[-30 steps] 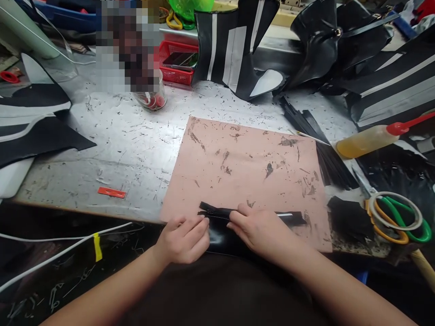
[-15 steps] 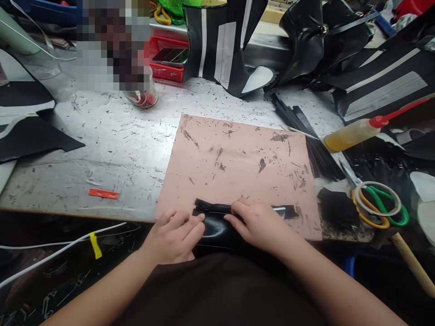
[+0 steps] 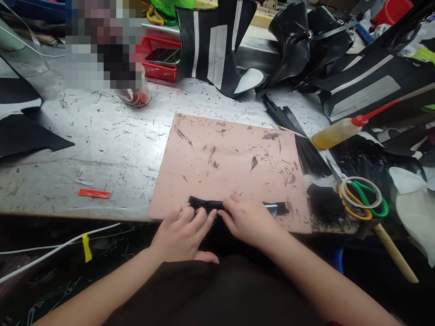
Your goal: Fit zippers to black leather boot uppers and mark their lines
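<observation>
A black zipper (image 3: 207,203) lies crosswise near the front edge of a scuffed pink board (image 3: 217,154), along the edge of a dark piece of leather. Most of that leather is in shadow or behind my hands. My left hand (image 3: 186,228) rests at the zipper's left part, fingers stretched along its lower edge and thumb spread apart below. Close beside it, my right hand (image 3: 249,220) pinches the zipper at its middle between thumb and fingers. A narrow white strip (image 3: 271,206) shows just right of my right hand.
Scissors (image 3: 365,199) lie at the right under a tape roll (image 3: 379,192), near a wooden handle (image 3: 396,253) and a bottle of yellow liquid (image 3: 335,133). Black strips (image 3: 306,149) flank the board. Boot uppers (image 3: 217,45) stand behind. An orange tag (image 3: 94,194) lies left.
My left hand has shifted right, closer to my right hand, and its thumb now shows below. The glossy leather between the hands is darker and more hidden. The whole view has shifted slightly.
</observation>
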{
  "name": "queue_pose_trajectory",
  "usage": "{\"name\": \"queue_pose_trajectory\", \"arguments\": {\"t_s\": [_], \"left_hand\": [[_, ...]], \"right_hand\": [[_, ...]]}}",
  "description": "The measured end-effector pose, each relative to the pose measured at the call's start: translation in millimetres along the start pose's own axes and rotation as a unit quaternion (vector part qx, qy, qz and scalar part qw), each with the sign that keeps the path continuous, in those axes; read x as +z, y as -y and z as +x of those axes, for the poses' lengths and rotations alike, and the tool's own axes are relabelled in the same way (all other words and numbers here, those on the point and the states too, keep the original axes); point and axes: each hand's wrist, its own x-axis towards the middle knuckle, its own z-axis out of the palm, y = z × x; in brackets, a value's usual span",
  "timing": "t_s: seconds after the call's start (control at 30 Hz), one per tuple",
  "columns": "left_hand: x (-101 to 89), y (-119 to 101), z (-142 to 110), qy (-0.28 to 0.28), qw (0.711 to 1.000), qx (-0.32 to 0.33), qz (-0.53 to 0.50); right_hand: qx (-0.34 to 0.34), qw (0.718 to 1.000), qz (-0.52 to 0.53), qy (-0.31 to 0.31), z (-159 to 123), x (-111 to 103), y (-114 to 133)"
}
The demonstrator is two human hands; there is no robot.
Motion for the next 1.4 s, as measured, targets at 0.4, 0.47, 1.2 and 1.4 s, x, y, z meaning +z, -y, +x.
{"name": "queue_pose_trajectory", "arguments": {"t_s": [0.4,0.47,1.2,1.4], "left_hand": [[7.8,-14.7,6.7,0.017,0.997,0.074,-0.011],[9.0,-16.2,4.5,0.022,0.996,0.088,-0.013],[7.7,-18.7,35.2,0.05,0.984,0.153,-0.073],[11.7,-16.1,37.1,0.024,0.982,0.157,-0.103]], "right_hand": [[0.042,0.997,0.049,-0.039,-14.4,-5.8,-27.5],[0.046,0.996,0.062,-0.042,-13.3,-4.2,-28.0],[0.152,0.948,0.268,-0.075,-50.5,-22.1,-54.2],[0.207,0.797,0.56,-0.094,-50.0,6.8,-61.4]]}}
